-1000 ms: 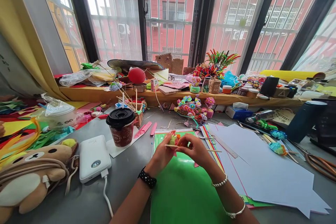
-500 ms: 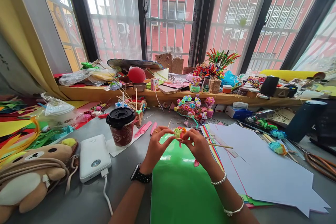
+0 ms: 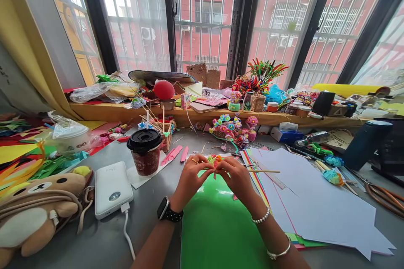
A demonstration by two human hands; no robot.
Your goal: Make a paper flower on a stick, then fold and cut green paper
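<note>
Above the far end of a glossy green mat [image 3: 221, 227], my two hands meet around a small paper flower [image 3: 214, 159] in red, orange and yellow-green. My left hand [image 3: 196, 173] is closed, its thumb and fingers pinching the flower's base. My right hand [image 3: 232, 172] is closed too, pinching at the same base from the other side. A thin wooden stick [image 3: 267, 171] runs out to the right from behind my right hand. A pink strip hangs just below the fingertips. The exact join of flower and stick is hidden by my fingers.
Left stand a dark lidded cup [image 3: 144, 153], a white power bank [image 3: 113, 189] with a cable, and a plush bear [image 3: 41, 206]. White paper sheets [image 3: 325, 206] spread to the right. Folded pink strips [image 3: 172, 155] and handmade flowers [image 3: 230, 128] lie beyond my hands.
Both hands have shifted slightly and drawn closer together at the flower's base. The flower has turned, and the stick has swung nearer to level.
</note>
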